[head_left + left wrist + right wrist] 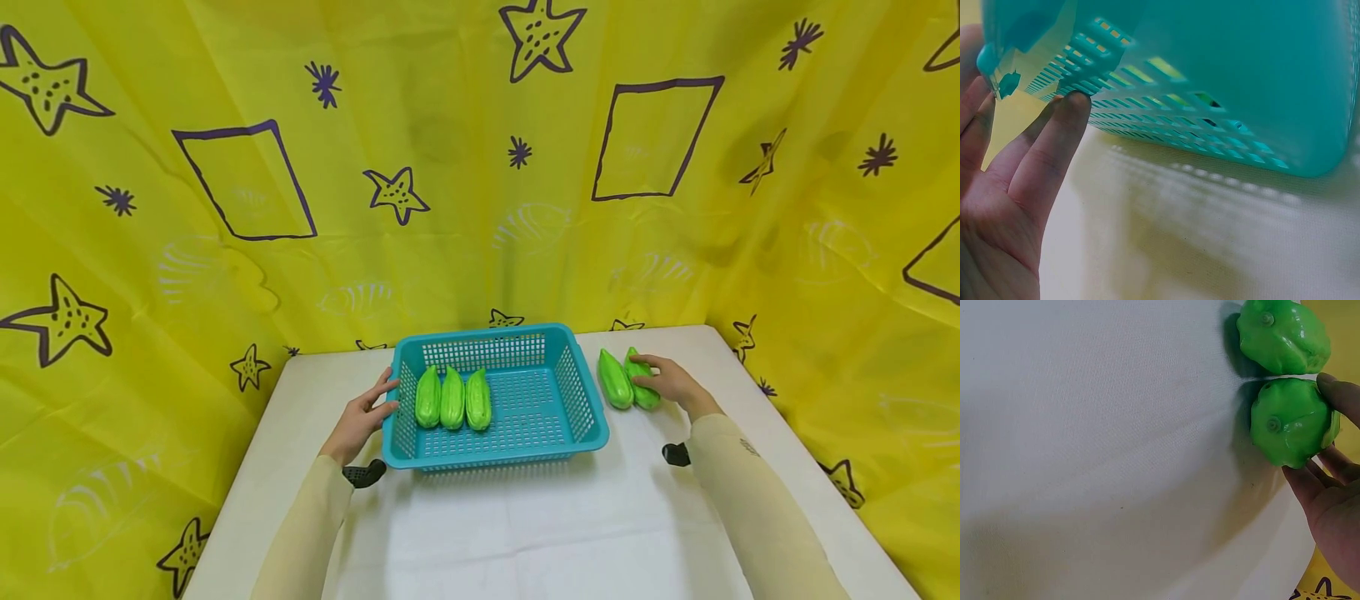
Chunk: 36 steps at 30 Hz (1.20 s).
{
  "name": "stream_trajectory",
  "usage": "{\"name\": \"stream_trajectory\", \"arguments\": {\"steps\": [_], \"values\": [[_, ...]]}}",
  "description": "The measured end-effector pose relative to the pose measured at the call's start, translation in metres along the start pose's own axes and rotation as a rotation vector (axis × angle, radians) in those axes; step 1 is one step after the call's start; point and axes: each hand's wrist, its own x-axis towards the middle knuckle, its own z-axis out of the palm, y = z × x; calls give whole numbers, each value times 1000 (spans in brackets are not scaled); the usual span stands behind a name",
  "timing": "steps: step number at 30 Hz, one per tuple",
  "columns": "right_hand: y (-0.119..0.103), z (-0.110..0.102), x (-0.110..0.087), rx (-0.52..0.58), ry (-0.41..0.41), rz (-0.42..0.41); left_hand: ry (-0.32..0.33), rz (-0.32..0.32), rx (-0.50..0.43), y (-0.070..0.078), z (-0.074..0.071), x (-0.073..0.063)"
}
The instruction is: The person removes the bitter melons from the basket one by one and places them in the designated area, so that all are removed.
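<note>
My left hand (358,422) is at the left side of a turquoise plastic basket (510,457), with fingertips at its rim. In the left wrist view, fairly straight fingers (1054,150) touch the basket's slotted outer wall (1241,81). Three glossy, bright green bitter melons (452,400) lie side by side in the basket's left half. My right hand (670,383) holds another bitter melon (1291,425) on the table, thumb on one side and fingers on the other. Close beside it lies one more bitter melon (1285,337), untouched.
A white cloth covers the table (510,533) under everything. Yellow curtains (465,275) printed with starfish and shells hang behind and along both sides. A dark strap piece (365,473) sits below the left wrist, and another (676,454) by the right.
</note>
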Motion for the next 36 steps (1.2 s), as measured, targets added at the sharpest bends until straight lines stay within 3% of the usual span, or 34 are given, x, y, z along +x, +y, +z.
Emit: {"name": "stream_trajectory", "arguments": {"steps": [24,30,36], "values": [[-3,-2,-3,11,18,33,-2,9,-9,-1,-1,0],[-6,-2,-4,36,71,16,-9,10,-16,-3,-1,-1],[-13,-3,-2,72,174,14,-9,11,-17,-1,-1,-1]]}}
